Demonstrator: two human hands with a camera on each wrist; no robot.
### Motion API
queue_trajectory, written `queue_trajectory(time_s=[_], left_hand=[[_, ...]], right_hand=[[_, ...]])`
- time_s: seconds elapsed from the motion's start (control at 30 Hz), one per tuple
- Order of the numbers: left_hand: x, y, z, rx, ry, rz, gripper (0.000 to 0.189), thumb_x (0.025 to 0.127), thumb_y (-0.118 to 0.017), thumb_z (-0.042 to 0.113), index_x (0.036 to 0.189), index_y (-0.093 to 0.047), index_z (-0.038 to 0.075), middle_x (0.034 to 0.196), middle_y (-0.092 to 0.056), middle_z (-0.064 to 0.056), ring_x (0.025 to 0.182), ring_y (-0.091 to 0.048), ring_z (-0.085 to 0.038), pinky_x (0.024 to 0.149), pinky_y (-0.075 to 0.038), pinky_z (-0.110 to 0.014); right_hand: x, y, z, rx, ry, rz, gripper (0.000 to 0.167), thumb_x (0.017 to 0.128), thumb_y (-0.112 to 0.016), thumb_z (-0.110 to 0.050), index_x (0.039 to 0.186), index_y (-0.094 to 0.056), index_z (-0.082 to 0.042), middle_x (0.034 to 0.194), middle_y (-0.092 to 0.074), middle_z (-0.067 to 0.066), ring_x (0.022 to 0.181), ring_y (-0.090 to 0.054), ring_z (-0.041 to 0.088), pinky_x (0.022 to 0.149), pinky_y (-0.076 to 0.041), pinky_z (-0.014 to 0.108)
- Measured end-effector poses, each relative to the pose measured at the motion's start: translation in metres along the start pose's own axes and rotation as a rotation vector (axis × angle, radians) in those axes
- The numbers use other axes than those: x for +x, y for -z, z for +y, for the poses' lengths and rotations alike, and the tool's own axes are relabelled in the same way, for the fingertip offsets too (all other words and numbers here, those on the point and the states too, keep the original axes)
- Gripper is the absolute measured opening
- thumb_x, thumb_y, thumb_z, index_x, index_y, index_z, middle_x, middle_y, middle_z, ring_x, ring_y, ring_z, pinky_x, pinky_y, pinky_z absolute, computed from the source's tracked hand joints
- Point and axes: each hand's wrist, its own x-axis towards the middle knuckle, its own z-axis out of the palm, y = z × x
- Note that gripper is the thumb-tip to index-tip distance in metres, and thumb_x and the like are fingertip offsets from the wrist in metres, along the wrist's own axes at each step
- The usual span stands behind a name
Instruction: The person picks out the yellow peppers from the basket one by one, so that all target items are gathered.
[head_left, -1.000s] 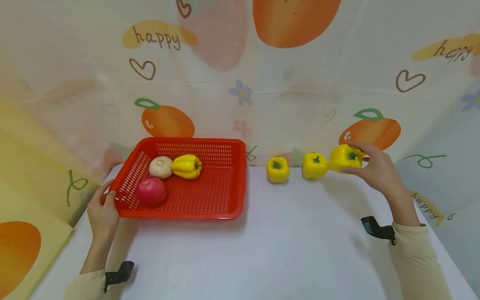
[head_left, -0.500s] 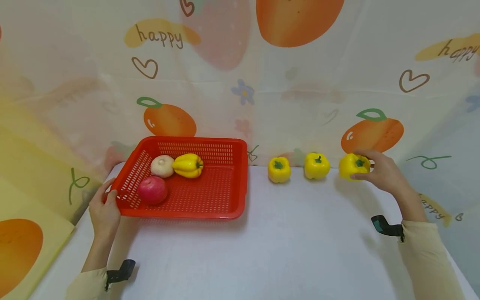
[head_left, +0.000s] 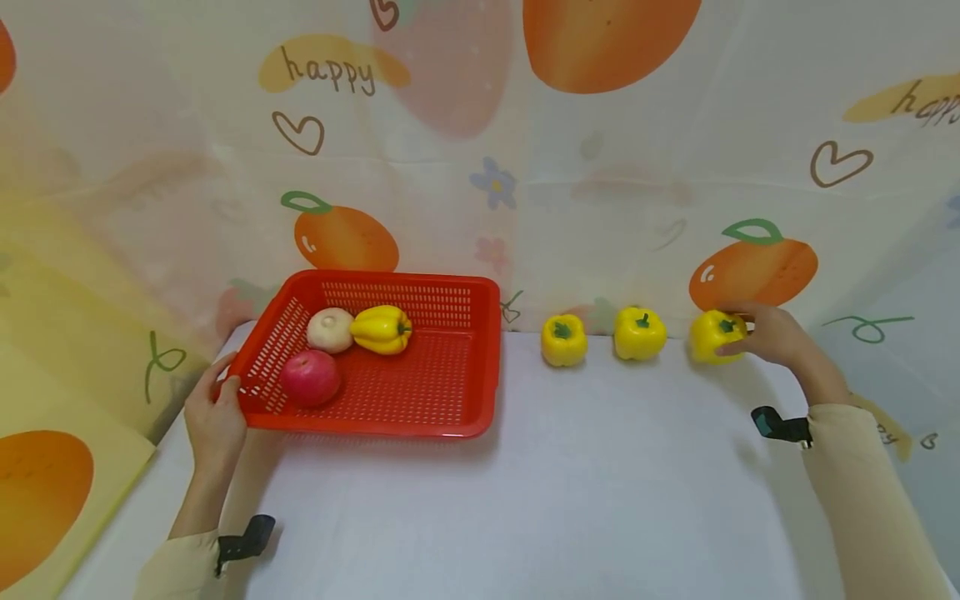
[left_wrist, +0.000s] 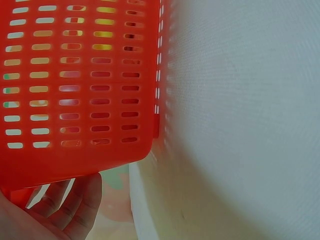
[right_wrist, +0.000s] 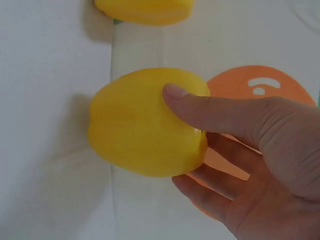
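In the head view my left hand [head_left: 216, 421] grips the left rim of a red plastic basket [head_left: 375, 428]. The left wrist view has its curled fingers [left_wrist: 82, 205] under the edge. Inside the basket lie a yellow bell pepper [head_left: 381, 332], a pale round vegetable [head_left: 330, 330] and a round pinkish-red fruit [head_left: 311, 378]. My right hand [head_left: 780, 340] holds another yellow bell pepper [head_left: 711, 337] by its stem end, thumb on one side and fingers on the other. Whether its base touches the table I cannot tell.
Two more yellow bell peppers, one [head_left: 564, 342] nearer the basket and one [head_left: 640, 335] nearer my right hand, stand along the back of the white table [head_left: 525, 517]. Behind them hangs a printed cloth [head_left: 585, 225], close to the row.
My right hand has carried its bell pepper rightward and down towards the table, away from the neighbouring pepper. The left hand keeps its grip on the basket; the head view has shifted slightly.
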Motion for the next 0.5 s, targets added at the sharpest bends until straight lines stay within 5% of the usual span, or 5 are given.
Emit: queue_trajectory(time_s=[0.2, 0.5], left_hand=[[-0.0005, -0.0016, 0.0006, -0.005, -0.004, 0.003, 0.041, 0.102, -0.042, 0.019, 0.14, -0.056, 0.017, 0.119, -0.058, -0.009, 0.085, -0.05, -0.006, 0.068, -0.042, -0.01], [0.0003, 0.0004, -0.0002, 0.006, -0.011, 0.012, 0.041, 0.102, -0.042, 0.018, 0.14, -0.056, 0.016, 0.104, -0.059, -0.001, 0.079, -0.05, -0.005, 0.064, -0.042, -0.009]], right_hand=[[0.0052, -0.0042, 0.0052, 0.011, 0.011, -0.018, 0.068, 0.084, -0.075, -0.012, 0.138, -0.041, 0.012, 0.135, -0.042, 0.036, 0.122, -0.036, 0.052, 0.102, -0.027, 0.069], [0.006, -0.0066, 0.0061, 0.021, 0.0, -0.027, 0.067, 0.085, -0.073, -0.009, 0.139, -0.04, 0.011, 0.136, -0.042, 0.036, 0.122, -0.035, 0.052, 0.102, -0.026, 0.069]])
